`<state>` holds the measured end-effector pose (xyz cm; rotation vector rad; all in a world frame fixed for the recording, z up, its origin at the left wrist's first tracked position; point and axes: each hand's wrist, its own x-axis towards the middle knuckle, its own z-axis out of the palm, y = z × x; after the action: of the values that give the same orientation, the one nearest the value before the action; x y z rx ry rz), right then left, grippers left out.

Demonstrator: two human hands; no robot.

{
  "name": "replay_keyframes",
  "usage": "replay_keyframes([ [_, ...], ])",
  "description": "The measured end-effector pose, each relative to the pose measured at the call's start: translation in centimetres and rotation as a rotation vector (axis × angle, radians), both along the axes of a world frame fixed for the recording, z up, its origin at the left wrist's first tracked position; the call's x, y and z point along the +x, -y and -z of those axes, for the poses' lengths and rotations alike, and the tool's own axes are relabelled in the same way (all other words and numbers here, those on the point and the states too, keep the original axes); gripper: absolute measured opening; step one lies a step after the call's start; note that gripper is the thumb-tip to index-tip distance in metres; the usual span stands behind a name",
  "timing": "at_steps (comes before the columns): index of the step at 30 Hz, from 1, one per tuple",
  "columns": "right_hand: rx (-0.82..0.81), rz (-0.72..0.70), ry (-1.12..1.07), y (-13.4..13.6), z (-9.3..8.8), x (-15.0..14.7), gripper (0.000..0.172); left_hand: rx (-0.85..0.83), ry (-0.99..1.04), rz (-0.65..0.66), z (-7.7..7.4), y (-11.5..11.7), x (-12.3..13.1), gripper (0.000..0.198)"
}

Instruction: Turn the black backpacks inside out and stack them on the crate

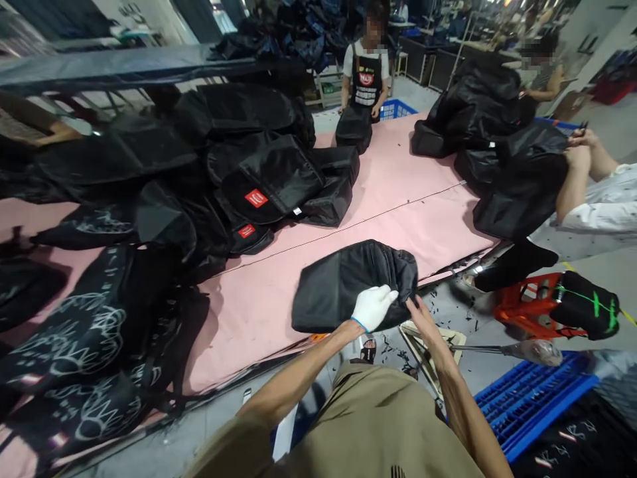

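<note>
A black fabric bag (323,292) lies on the pink-covered table (269,292) near its front edge, its gathered end toward my hands. My left hand (374,307), in a white glove with a blue cuff, grips the bag's near side, fingers curled on the cloth. Bare, my right hand (419,313) holds the gathered rim at the right end; its fingertips are partly hidden by the fabric. Left of this bag rises a heap of black bags (269,172), two with red labels. Closer in lie black bags with white line drawings (84,332).
Across the table a person in an apron (365,73) handles a small black bag (354,126). At right, a co-worker's hands (580,149) work at more black bags (517,189). An orange stool (527,302) and a blue plastic crate (537,392) stand on the scrap-strewn floor.
</note>
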<state>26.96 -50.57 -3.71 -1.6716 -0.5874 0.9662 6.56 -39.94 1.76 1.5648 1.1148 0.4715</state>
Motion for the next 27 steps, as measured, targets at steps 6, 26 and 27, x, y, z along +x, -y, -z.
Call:
replay_keyframes([
  [6,-0.003,0.132,0.424,-2.5,-9.2,1.2,0.043,0.214,0.078,0.008,-4.8,1.9,4.2,0.059],
  [26,0.017,-0.179,0.742,-6.7,-10.5,9.6,0.055,-0.091,-0.571,-0.142,12.6,1.8,-7.4,0.040],
  [27,0.092,-0.219,0.777,-6.8,-10.6,8.9,0.057,-0.083,-0.612,-0.085,13.2,2.5,-7.1,0.031],
])
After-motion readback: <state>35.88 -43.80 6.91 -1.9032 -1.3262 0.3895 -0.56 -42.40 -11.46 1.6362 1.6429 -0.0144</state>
